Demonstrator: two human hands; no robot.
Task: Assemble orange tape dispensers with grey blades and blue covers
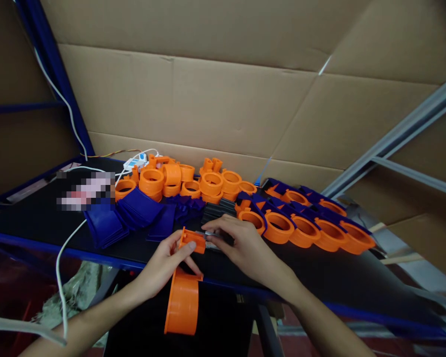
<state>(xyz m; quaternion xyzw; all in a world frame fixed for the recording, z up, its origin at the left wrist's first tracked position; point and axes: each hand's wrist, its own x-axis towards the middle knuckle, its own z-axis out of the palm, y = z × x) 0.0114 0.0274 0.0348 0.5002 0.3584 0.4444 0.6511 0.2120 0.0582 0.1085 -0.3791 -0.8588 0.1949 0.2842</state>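
My left hand (174, 255) is closed around the handle end of an orange plastic tape dispenser body (183, 305), whose ring hangs down past the table's front edge. Pinched in the fingers of my right hand (240, 240) is a small grey metal piece (209, 234), held right by the orange end; whether it touches is unclear. Behind my right hand lie black ribbed strips (215, 210). To their left are crumpled blue pieces (186, 207) and stacked flat blue sheets (139, 207).
Loose orange rings (151, 182) are heaped along the back of the black table (297, 270). Several orange dispensers with blue parts (305, 230) stand in rows at the right. A white power strip (136, 161) and white cable (61, 277) are at the left. Cardboard (193, 99) walls the back.
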